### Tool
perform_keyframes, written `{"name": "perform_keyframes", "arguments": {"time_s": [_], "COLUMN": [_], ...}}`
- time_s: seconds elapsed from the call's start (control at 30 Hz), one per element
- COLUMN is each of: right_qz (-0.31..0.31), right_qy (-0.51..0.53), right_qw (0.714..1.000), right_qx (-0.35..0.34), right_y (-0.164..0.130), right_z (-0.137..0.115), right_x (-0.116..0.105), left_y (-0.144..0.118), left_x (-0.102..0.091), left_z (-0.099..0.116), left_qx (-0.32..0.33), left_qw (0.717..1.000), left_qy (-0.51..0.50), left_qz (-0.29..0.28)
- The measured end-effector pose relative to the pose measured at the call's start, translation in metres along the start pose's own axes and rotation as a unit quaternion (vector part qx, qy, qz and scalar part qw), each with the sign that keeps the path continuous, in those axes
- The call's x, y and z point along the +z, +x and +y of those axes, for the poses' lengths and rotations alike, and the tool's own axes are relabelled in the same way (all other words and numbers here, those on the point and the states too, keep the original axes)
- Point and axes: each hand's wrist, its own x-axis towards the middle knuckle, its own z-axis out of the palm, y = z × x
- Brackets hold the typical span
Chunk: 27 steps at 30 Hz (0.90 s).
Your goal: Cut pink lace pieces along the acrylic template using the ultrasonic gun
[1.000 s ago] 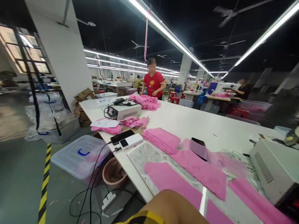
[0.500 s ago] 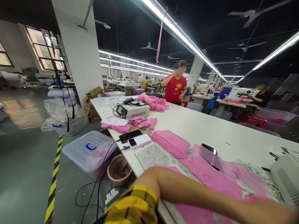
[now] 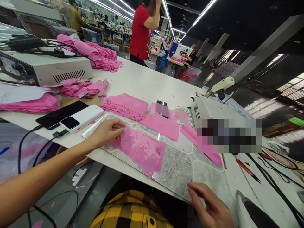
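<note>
Grip: left hand fingers pinching near-left edge of pink lace piece; right hand spread, empty, resting on patterned mat.
Lace lies flat on mat, long axis running right & toward the person; left hand nearer, right well apart.

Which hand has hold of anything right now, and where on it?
The left hand pinches the pink lace piece at its left edge, flat on the glass mat. The right hand rests open on the mat's near edge, holding nothing.
</note>
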Motion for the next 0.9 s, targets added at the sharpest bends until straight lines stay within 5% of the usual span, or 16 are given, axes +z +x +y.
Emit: {"name": "perform_keyframes", "arguments": {"time_s": [0.1, 0.27, 0.6, 0.9], "right_qz": [-0.038, -0.097, -0.203, -0.196], "right_qy": [0.0, -0.089, -0.071, -0.072], "right_qw": [0.997, 0.991, 0.973, 0.973], "right_qx": [-0.073, 0.008, 0.08, 0.094], "right_y": [0.045, 0.102, 0.129, 0.154], "right_z": [-0.012, -0.024, -0.011, -0.017], "right_x": [0.032, 0.059, 0.063, 0.053], "left_y": [-0.006, -0.008, -0.008, -0.018], "left_x": [0.002, 0.0, -0.004, -0.005], "left_z": [-0.007, -0.015, -0.031, -0.025], "left_qx": [-0.029, -0.035, -0.017, 0.026], "left_qw": [0.999, 0.999, 0.998, 0.997], "left_qy": [-0.021, -0.042, -0.044, 0.068], "left_qz": [-0.005, -0.005, -0.034, -0.013]}}
